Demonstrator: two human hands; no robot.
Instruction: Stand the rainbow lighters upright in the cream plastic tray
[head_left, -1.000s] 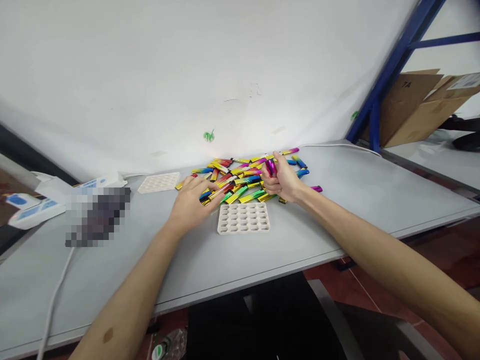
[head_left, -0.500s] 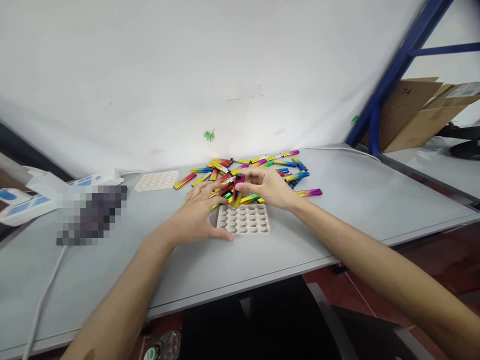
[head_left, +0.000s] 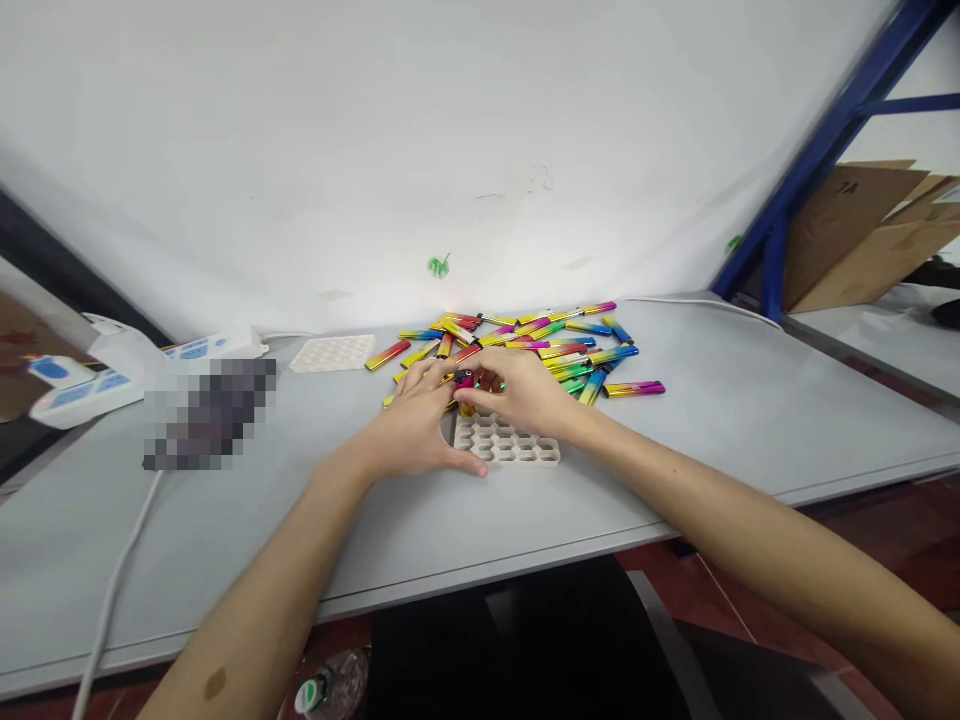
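The magenta-topped lighter point(head_left: 465, 382) stands upright at the tray's point(head_left: 525, 452) far left corner, with the right hand's point(head_left: 525, 392) fingers clamped on it. The left hand point(head_left: 416, 430), fingers spread, braces the tray's left edge. Holding the lighter vertical over one cell seems wise. The pile of lighters point(head_left: 570, 350) lies just behind.

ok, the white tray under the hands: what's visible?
The tray is a flat off-white rectangle of open honeycomb cells, plastic by its look, visible cells empty. It lies on the grey table before the lighter pile. The left hand touches its left edge; the right hand holds a magenta-tipped lighter over its far-left corner.
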